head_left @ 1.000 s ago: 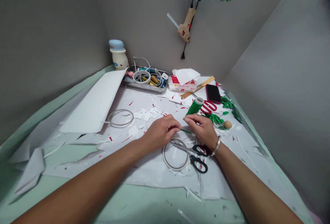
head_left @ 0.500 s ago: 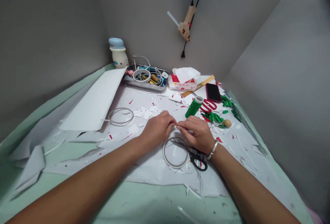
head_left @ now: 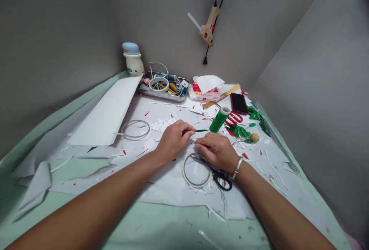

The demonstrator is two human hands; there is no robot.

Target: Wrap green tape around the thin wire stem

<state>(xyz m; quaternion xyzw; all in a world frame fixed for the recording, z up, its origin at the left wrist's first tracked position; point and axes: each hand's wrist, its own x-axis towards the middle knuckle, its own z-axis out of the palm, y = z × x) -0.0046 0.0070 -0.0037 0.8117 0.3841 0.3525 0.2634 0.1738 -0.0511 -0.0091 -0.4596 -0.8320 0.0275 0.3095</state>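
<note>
I see the metal tray (head_left: 164, 95) holding thread spools (head_left: 173, 87) and a tape roll (head_left: 158, 84). My left hand (head_left: 174, 139) pinches the thin green strip (head_left: 201, 130), its long axis sideways, free end pointing right toward the green spool (head_left: 220, 120). My right hand (head_left: 218, 151) has curled fingers; I can't tell whether it grips anything.

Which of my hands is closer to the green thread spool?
Your right hand: it is just below the spool in the picture. Your left hand is farther off, to its left.

White paper and scraps litter the green-covered table (head_left: 161, 223).
</note>
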